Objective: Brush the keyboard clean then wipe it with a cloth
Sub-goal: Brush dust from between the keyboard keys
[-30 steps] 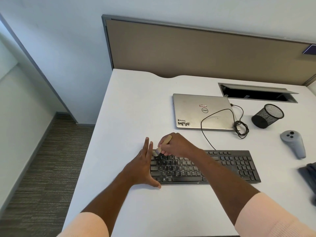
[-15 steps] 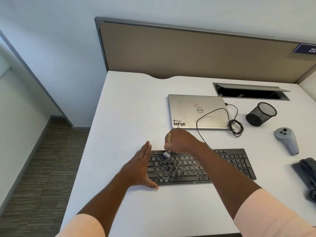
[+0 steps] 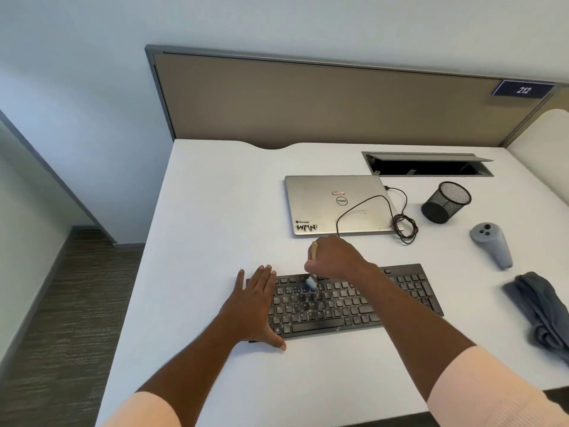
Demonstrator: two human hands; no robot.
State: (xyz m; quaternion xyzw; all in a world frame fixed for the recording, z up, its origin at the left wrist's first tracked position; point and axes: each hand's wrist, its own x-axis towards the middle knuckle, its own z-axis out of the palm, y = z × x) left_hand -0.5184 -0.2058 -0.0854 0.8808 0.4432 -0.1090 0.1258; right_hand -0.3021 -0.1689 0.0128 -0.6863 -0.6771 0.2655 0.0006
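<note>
A black keyboard [image 3: 345, 303] lies on the white desk [image 3: 215, 211] near its front edge. My right hand [image 3: 335, 258] grips a small brush [image 3: 311, 282] with a pale wooden handle; its light bristles touch the keyboard's upper rows, left of centre. My left hand [image 3: 252, 306] rests flat, fingers straight, on the keyboard's left end, thumb at the front edge. A crumpled grey cloth [image 3: 542, 309] lies on the desk at the far right.
A shut silver laptop [image 3: 335, 204] with a black cable [image 3: 400, 223] lies behind the keyboard. To the right are a tipped black mesh cup [image 3: 446, 201], a grey controller [image 3: 492, 245] and an open cable hatch [image 3: 428, 164]. A brown partition stands at the back.
My right hand has carried the brush rightward along the keyboard's upper rows, from its left end towards the middle. My left hand stays flat on the left end.
</note>
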